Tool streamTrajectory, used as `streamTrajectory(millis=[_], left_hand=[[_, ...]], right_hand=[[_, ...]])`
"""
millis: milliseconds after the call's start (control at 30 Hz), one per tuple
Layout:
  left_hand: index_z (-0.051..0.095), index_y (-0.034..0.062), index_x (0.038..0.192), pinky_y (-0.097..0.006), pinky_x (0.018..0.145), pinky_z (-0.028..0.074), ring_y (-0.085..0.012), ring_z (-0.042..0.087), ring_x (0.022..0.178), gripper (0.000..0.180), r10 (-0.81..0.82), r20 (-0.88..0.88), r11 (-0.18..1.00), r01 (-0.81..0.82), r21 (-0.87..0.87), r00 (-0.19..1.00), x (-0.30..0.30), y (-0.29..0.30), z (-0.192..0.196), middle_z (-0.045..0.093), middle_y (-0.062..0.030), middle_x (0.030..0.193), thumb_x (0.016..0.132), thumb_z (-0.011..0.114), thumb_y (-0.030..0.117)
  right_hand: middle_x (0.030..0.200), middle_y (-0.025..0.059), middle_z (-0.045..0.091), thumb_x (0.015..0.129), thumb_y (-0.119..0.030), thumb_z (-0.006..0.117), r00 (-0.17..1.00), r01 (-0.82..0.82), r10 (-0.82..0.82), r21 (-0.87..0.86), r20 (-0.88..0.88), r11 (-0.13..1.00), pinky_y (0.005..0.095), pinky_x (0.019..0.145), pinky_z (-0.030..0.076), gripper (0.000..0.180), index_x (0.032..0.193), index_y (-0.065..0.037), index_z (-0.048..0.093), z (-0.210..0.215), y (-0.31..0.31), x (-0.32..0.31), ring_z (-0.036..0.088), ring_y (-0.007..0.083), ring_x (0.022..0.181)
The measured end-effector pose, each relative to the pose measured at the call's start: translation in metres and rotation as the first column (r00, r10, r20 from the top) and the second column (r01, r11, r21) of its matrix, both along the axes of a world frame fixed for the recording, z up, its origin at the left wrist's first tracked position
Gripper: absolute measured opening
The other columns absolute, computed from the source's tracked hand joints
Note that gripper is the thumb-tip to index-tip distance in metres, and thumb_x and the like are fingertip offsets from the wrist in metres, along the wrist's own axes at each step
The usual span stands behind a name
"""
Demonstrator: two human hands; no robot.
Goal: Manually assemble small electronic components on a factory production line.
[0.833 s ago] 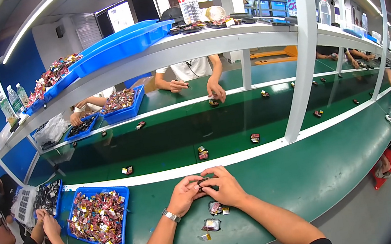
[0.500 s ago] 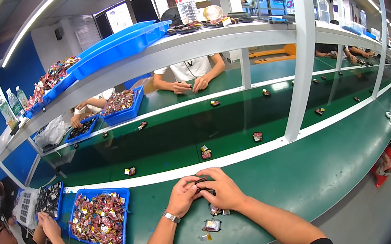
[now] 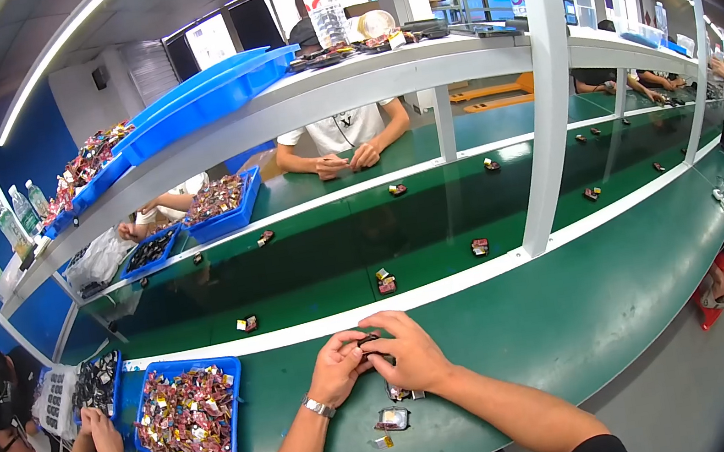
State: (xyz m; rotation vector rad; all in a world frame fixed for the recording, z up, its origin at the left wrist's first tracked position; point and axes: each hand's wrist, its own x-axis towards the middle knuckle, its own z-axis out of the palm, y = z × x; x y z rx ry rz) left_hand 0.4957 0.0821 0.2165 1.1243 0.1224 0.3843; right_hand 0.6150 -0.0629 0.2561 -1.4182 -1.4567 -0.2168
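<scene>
We gripped a small black casing [image 3: 366, 343] in the closed fingertips of our left hand [image 3: 336, 368] and right hand [image 3: 412, 351], over the green worktop [image 3: 525, 332]. Nearer us lay a pale-topped casing [image 3: 394, 419] and, just beside it, a silver-and-yellow piece [image 3: 383, 442]. Left of our hands, we had a blue tray [image 3: 238, 384] heaped with small red circuit boards [image 3: 190, 417].
</scene>
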Motion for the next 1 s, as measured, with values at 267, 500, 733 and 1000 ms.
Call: streamTrajectory(millis=[267, 500, 733, 1000], left_hand=[[0.049, 0.0029, 0.119, -0.041, 0.094, 0.054, -0.0242, 0.062, 0.111, 0.025, -0.011, 0.015, 1.0, 0.011, -0.012, 1.0, 0.003, -0.002, 0.002, 0.059, -0.0188, 0.126, 0.096, 0.058, 0.008], [0.049, 0.0003, 0.122, -0.037, 0.093, 0.054, -0.0217, 0.063, 0.109, 0.024, 0.037, 0.011, 0.999, -0.037, 0.03, 0.999, 0.006, -0.005, 0.002, 0.062, -0.0151, 0.121, 0.098, 0.051, 0.004], [0.047, 0.0002, 0.125, -0.039, 0.094, 0.054, -0.022, 0.063, 0.106, 0.029, 0.065, -0.037, 0.998, -0.066, -0.021, 0.997, 0.005, -0.008, 0.005, 0.064, -0.0126, 0.113, 0.097, 0.054, 0.007], [0.048, 0.0001, 0.123, -0.039, 0.095, 0.054, -0.0218, 0.063, 0.107, 0.026, 0.061, -0.068, 0.998, -0.062, -0.012, 0.996, 0.006, -0.008, 0.008, 0.064, -0.0132, 0.114, 0.098, 0.051, 0.005]], right_hand=[[0.112, 0.0083, 0.062, 0.072, -0.003, 0.069, 0.997, 0.057, -0.057, 0.003, -0.059, 0.998, 0.0388, 0.093, 0.047, 0.014, 0.086, -0.005, 0.07, -0.006, 0.001, 0.002, 0.055, 0.029, 0.11], [0.116, 0.0093, 0.061, 0.074, -0.005, 0.068, 0.991, 0.04, -0.044, -0.039, -0.125, 0.998, 0.0395, 0.096, 0.046, 0.015, 0.09, -0.006, 0.071, -0.009, 0.003, 0.001, 0.054, 0.031, 0.113], [0.113, 0.0082, 0.06, 0.078, -0.004, 0.069, 0.995, 0.093, -0.095, -0.044, -0.023, 0.995, 0.0361, 0.087, 0.05, 0.017, 0.096, -0.006, 0.068, -0.01, 0.006, 0.004, 0.056, 0.0283, 0.106], [0.092, 0.003, 0.059, 0.077, -0.007, 0.07, 0.967, 0.178, -0.169, -0.032, 0.189, 0.983, 0.0334, 0.068, 0.053, 0.016, 0.093, -0.008, 0.067, -0.008, 0.004, 0.006, 0.059, 0.0214, 0.086]])
